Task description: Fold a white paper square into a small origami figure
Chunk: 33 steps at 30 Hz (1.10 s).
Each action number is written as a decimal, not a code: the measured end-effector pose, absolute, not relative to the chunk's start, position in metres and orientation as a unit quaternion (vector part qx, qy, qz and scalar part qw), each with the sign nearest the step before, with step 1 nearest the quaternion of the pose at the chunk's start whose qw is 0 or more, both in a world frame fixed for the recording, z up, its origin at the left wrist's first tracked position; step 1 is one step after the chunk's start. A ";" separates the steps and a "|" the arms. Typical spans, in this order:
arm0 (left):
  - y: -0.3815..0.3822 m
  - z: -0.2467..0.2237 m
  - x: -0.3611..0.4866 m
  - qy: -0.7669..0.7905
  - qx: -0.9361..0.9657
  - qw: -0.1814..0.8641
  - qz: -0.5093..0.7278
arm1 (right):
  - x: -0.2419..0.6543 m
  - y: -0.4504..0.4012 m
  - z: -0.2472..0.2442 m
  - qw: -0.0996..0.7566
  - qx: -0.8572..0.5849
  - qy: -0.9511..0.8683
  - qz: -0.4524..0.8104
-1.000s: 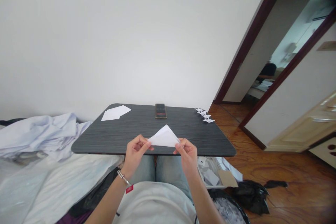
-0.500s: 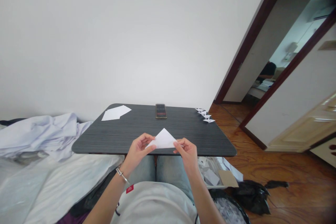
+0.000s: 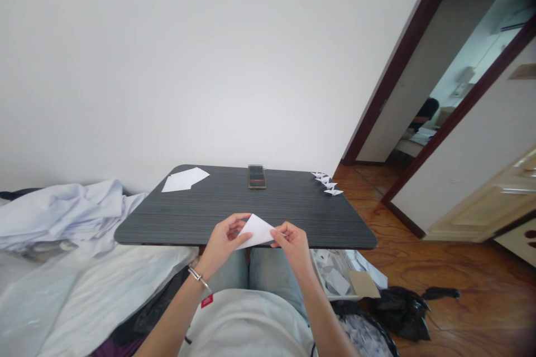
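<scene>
A white paper folded into a triangle [image 3: 257, 230] is held between both hands over the front edge of the dark table [image 3: 188, 223]. My left hand [image 3: 224, 239] pinches its left side, thumb in front and fingers behind. My right hand [image 3: 292, 240] pinches the right corner between thumb and fingertips. The paper's peak points up and away, and its lower edge is partly hidden by the left thumb. Flat white sheets [image 3: 184, 180] lie at the table's back left. Several small folded white paper pieces [image 3: 328, 183] stand in a row at the back right.
A phone [image 3: 257, 177] lies at the table's back middle, near the white wall. White cloth [image 3: 71, 212] is piled at the left. Right of my legs are a box of papers [image 3: 335, 276], a bag of paper scraps [image 3: 364, 334] and a black plastic bag [image 3: 402, 309].
The folded paper has moved a little left and down and is tilted more. My right hand has shifted left, and my left fingers now reach further around the paper's left side.
</scene>
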<state>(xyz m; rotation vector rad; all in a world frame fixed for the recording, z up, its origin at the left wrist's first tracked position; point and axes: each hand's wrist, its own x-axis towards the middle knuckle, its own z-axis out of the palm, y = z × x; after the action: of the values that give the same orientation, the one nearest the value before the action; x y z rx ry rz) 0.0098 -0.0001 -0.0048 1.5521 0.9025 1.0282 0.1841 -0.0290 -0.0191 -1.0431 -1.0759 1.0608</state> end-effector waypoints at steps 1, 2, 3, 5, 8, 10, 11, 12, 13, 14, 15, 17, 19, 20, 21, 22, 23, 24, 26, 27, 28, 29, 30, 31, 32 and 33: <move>0.000 -0.006 0.011 0.379 0.647 0.505 0.427 | 0.184 -0.029 -0.019 0.606 -0.453 -0.465 0.459; 0.000 -0.007 0.011 0.382 0.649 0.501 0.426 | 0.184 -0.028 -0.020 0.606 -0.455 -0.465 0.458; 0.000 -0.007 0.012 0.385 0.651 0.498 0.424 | 0.184 -0.028 -0.020 0.606 -0.456 -0.465 0.457; 0.000 -0.008 0.013 0.386 0.654 0.498 0.418 | 0.184 -0.027 -0.021 0.605 -0.457 -0.466 0.456; 0.000 -0.008 0.014 0.388 0.658 0.506 0.401 | 0.185 -0.026 -0.023 0.596 -0.457 -0.473 0.461; 0.001 -0.008 0.014 0.395 0.654 0.515 0.387 | 0.185 -0.026 -0.025 0.590 -0.458 -0.477 0.463; 0.001 -0.009 0.014 0.400 0.651 0.522 0.379 | 0.185 -0.026 -0.025 0.589 -0.459 -0.478 0.463; 0.001 -0.010 0.015 0.399 0.647 0.531 0.374 | 0.185 -0.026 -0.025 0.589 -0.459 -0.477 0.463; 0.001 -0.011 0.015 0.396 0.642 0.543 0.369 | 0.184 -0.027 -0.024 0.591 -0.459 -0.474 0.464; 0.001 -0.012 0.015 0.392 0.636 0.554 0.367 | 0.184 -0.027 -0.024 0.596 -0.457 -0.469 0.464; 0.001 -0.013 0.016 0.389 0.630 0.562 0.368 | 0.183 -0.027 -0.023 0.603 -0.454 -0.462 0.465; 0.001 -0.014 0.016 0.388 0.621 0.567 0.378 | 0.182 -0.027 -0.021 0.625 -0.444 -0.440 0.467; 0.001 -0.015 0.017 0.391 0.617 0.560 0.391 | 0.180 -0.026 -0.021 0.644 -0.437 -0.415 0.471; 0.001 -0.015 0.017 0.392 0.616 0.556 0.397 | 0.179 -0.026 -0.021 0.649 -0.435 -0.405 0.475; 0.001 -0.016 0.018 0.393 0.615 0.553 0.402 | 0.179 -0.025 -0.022 0.647 -0.437 -0.399 0.482; 0.002 -0.016 0.018 0.393 0.615 0.550 0.406 | 0.178 -0.025 -0.023 0.639 -0.440 -0.396 0.491; 0.002 -0.016 0.018 0.392 0.614 0.549 0.410 | 0.177 -0.025 -0.024 0.626 -0.443 -0.395 0.506; 0.002 -0.016 0.018 0.391 0.613 0.547 0.414 | 0.176 -0.025 -0.025 0.608 -0.446 -0.395 0.524; 0.002 -0.016 0.019 0.389 0.614 0.543 0.419 | 0.174 -0.026 -0.027 0.570 -0.449 -0.397 0.562; 0.002 -0.016 0.019 0.389 0.616 0.541 0.421 | 0.173 -0.026 -0.028 0.554 -0.447 -0.398 0.578; 0.002 -0.015 0.020 0.389 0.617 0.538 0.422 | 0.172 -0.027 -0.028 0.541 -0.445 -0.399 0.592; 0.001 -0.015 0.020 0.388 0.619 0.536 0.423 | 0.172 -0.027 -0.029 0.531 -0.442 -0.401 0.601; 0.001 -0.015 0.020 0.388 0.619 0.535 0.423 | 0.171 -0.027 -0.029 0.524 -0.440 -0.404 0.607; 0.001 -0.014 0.021 0.389 0.620 0.535 0.423 | 0.171 -0.028 -0.029 0.520 -0.438 -0.406 0.610; 0.001 -0.014 0.021 0.389 0.620 0.536 0.421 | 0.171 -0.028 -0.028 0.518 -0.437 -0.408 0.612; 0.001 -0.014 0.021 0.389 0.620 0.537 0.418 | 0.171 -0.028 -0.028 0.518 -0.436 -0.409 0.612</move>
<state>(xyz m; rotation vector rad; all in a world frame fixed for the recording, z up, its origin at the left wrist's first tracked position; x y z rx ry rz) 0.0211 0.0009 -0.0143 1.4760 0.9263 0.9956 0.1714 -0.0277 -0.0277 -1.0467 -0.9816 1.4679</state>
